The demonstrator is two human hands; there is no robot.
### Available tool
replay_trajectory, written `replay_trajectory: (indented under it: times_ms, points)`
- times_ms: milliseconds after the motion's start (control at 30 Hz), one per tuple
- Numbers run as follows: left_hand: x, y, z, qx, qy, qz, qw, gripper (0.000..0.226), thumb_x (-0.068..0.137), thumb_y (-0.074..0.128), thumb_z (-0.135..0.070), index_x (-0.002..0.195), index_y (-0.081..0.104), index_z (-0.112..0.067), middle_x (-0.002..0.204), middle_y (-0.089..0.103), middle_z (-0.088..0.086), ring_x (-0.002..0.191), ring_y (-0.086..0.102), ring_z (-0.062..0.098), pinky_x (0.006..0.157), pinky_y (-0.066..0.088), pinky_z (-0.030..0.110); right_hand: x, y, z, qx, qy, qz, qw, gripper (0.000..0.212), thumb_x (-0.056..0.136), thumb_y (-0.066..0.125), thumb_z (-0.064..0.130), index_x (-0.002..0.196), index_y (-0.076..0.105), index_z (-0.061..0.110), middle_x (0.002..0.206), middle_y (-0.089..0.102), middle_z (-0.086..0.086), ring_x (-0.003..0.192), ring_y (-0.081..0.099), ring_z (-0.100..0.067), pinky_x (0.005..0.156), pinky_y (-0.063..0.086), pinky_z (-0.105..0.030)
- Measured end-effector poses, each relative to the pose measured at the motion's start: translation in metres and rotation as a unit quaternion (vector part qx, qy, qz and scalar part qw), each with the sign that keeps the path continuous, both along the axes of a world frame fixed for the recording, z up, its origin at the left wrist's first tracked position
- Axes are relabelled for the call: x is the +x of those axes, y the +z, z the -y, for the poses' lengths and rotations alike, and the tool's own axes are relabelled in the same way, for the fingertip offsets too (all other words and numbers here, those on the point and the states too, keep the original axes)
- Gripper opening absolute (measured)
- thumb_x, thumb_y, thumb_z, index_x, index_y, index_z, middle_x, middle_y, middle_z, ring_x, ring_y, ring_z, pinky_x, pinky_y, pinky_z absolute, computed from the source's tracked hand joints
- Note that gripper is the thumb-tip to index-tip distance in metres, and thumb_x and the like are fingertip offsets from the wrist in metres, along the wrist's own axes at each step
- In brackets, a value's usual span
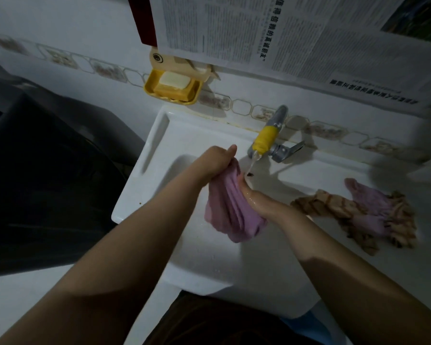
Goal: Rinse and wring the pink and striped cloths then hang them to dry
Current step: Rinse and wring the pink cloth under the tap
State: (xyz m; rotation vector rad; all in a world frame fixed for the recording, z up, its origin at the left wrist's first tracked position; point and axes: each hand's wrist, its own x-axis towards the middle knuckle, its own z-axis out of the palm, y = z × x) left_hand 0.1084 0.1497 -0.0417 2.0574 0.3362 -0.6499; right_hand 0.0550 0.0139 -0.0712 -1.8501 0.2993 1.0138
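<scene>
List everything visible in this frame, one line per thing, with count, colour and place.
pink cloth: 1, pink, held over the sink
cloths on ledge: bundle, pink and brown-striped, right sink ledge
sink: 1, white, centre
tap: 1, grey with yellow wrap, running, back of sink
soap dish: 1, yellow, on wall, holds soap bars
newspaper: sheets, white, on wall above
left hand: 1, grips cloth top
right hand: 1, wet, holds cloth's right side
</scene>
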Motion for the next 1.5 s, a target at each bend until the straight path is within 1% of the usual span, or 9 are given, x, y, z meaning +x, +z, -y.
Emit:
replay_trajectory:
  times_ms: [167, 300, 433, 600, 800, 1000, 1167, 1300, 1500]
  points:
    - [0.005, -0.021, -0.004, 0.129, -0.101, 0.111, 0.98, 0.05, 0.1, 0.039, -0.042, 0.073, 0.056, -0.004, 0.072, 0.055, 0.012, 0.076, 0.052, 0.027, 0.066, 0.033, 0.029, 0.003, -0.001, 0.003, -0.009, 0.17, 0.044, 0.984, 0.059, 0.079, 0.058, 0.064, 0.115, 0.063, 0.018, 0.114, 0.067, 0.001, 0.102, 0.063, -0.014, 0.099, 0.045, -0.032]
    - [-0.015, -0.045, -0.024, 0.097, 0.024, 0.09, 0.991, 0.057, 0.102, 0.028, -0.045, 0.088, 0.062, -0.002, 0.096, 0.067, 0.017, 0.087, 0.059, 0.029, 0.079, 0.044, 0.033, 0.006, 0.004, 0.006, 0.016, 0.028, 0.084, 0.996, 0.031, 0.095, 0.05, 0.042, 0.098, 0.067, 0.017, 0.101, 0.07, -0.01, 0.092, 0.064, -0.018, 0.085, 0.052, -0.035]
    - [-0.064, -0.067, -0.032, -0.035, 0.069, -0.121, 0.99, 0.086, 0.096, 0.005, -0.06, 0.064, 0.065, -0.007, 0.07, 0.066, 0.01, 0.076, 0.063, 0.027, 0.084, 0.051, 0.037, 0.006, -0.002, 0.01, 0.111, -0.129, 0.048, 0.984, 0.029, 0.094, 0.048, 0.045, 0.096, 0.064, 0.02, 0.101, 0.07, -0.005, 0.099, 0.065, -0.016, 0.09, 0.052, -0.031]
    - [-0.102, -0.083, -0.026, -0.303, 0.029, -0.319, 0.898, 0.104, 0.075, 0.004, -0.084, 0.101, 0.069, -0.008, 0.098, 0.071, 0.011, 0.089, 0.066, 0.028, 0.079, 0.049, 0.034, 0.0, 0.005, 0.011, 0.285, -0.224, -0.087, 0.928, 0.045, 0.095, 0.039, 0.045, 0.116, 0.059, 0.011, 0.102, 0.072, -0.005, 0.096, 0.067, -0.015, 0.08, 0.054, -0.028]
    - [-0.074, -0.08, -0.009, -0.532, 0.153, -0.174, 0.814, 0.091, 0.082, 0.011, -0.08, 0.135, 0.051, -0.017, 0.136, 0.054, 0.016, 0.128, 0.047, 0.034, 0.113, 0.028, 0.054, -0.019, -0.004, 0.015, 0.347, -0.225, -0.155, 0.897, 0.05, 0.089, 0.049, 0.044, 0.125, 0.062, 0.012, 0.123, 0.064, -0.012, 0.112, 0.062, -0.026, 0.098, 0.049, -0.041]
    - [-0.058, -0.063, 0.002, -0.643, 0.23, -0.189, 0.706, 0.089, 0.088, 0.02, -0.073, 0.122, 0.061, -0.001, 0.124, 0.06, 0.022, 0.113, 0.059, 0.035, 0.102, 0.037, 0.048, -0.05, -0.022, 0.027, 0.323, -0.188, -0.146, 0.916, 0.069, 0.068, 0.081, 0.027, 0.126, 0.053, 0.004, 0.123, 0.064, -0.013, 0.116, 0.06, -0.026, 0.096, 0.05, -0.035]
    - [-0.06, -0.057, 0.005, -0.652, 0.23, -0.199, 0.695, 0.077, 0.092, 0.028, -0.063, 0.128, 0.057, -0.001, 0.129, 0.056, 0.023, 0.12, 0.053, 0.037, 0.104, 0.035, 0.049, -0.06, -0.043, 0.034, 0.308, -0.279, -0.219, 0.882, 0.055, 0.089, 0.056, 0.045, 0.132, 0.05, 0.012, 0.131, 0.056, -0.018, 0.121, 0.053, -0.036, 0.103, 0.043, -0.05]
    - [-0.055, -0.046, -0.004, -0.62, 0.181, -0.212, 0.734, 0.078, 0.093, 0.021, -0.063, 0.126, 0.056, -0.002, 0.12, 0.062, 0.021, 0.11, 0.06, 0.034, 0.101, 0.039, 0.046, -0.045, -0.059, 0.046, 0.148, -0.375, -0.118, 0.908, 0.061, 0.094, 0.031, 0.059, 0.131, 0.048, 0.014, 0.129, 0.053, -0.005, 0.098, 0.059, -0.03, 0.067, 0.055, -0.039]
    - [-0.043, -0.026, -0.003, -0.478, 0.02, -0.268, 0.836, 0.081, 0.093, 0.011, -0.066, 0.119, 0.056, -0.005, 0.107, 0.068, 0.016, 0.097, 0.067, 0.027, 0.088, 0.053, 0.036, 0.019, -0.017, 0.03, 0.103, -0.226, 0.14, 0.958, 0.052, 0.1, 0.016, 0.051, 0.124, 0.056, 0.029, 0.138, 0.047, 0.0, 0.129, 0.045, -0.022, 0.11, 0.034, -0.042]
